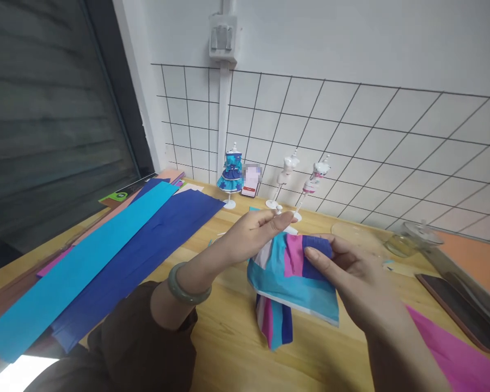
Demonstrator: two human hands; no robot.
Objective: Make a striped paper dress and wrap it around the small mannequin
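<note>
My left hand (255,234), with a jade-green bangle at the wrist, is closed on a small white dress form. Its knob-like top (279,209) shows above my thumb, while most of the form is hidden. A small striped skirt (292,296) in turquoise, pink, dark blue and pale panels hangs below that hand. Its turquoise band has a white edge, and a striped tail dangles underneath. Between thumb and fingers, my right hand (347,272) pinches the skirt at its dark blue upper panel.
Turquoise (93,261) and dark blue strips (147,256) lie at left. Behind stand a dressed mini mannequin (230,174), a propped phone (251,181) and two pale dress forms (288,171). At right are a lidded glass jar (412,239), a dark phone (465,310) and pink sheet (457,348).
</note>
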